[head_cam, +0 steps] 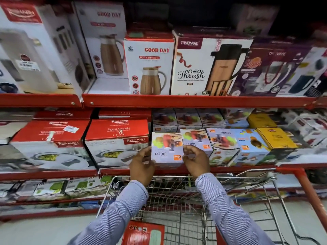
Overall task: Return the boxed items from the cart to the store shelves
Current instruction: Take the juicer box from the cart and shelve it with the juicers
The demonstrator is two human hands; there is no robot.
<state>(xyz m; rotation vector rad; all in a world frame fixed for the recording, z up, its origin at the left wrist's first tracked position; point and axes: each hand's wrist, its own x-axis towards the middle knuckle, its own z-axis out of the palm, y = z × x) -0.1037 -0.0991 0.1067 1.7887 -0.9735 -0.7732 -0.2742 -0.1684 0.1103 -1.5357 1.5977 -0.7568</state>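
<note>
At the middle shelf's (177, 171) front edge, between Rishabh boxes (115, 144) and juicer row (221, 144), both hands — left hand (141, 165), right hand (196, 160) — clasp juicer box (167, 147); placing step; next, push back level.

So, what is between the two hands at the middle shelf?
In the head view, a Juicer box lies between the left hand and right hand, both hands touching its sides.
</note>
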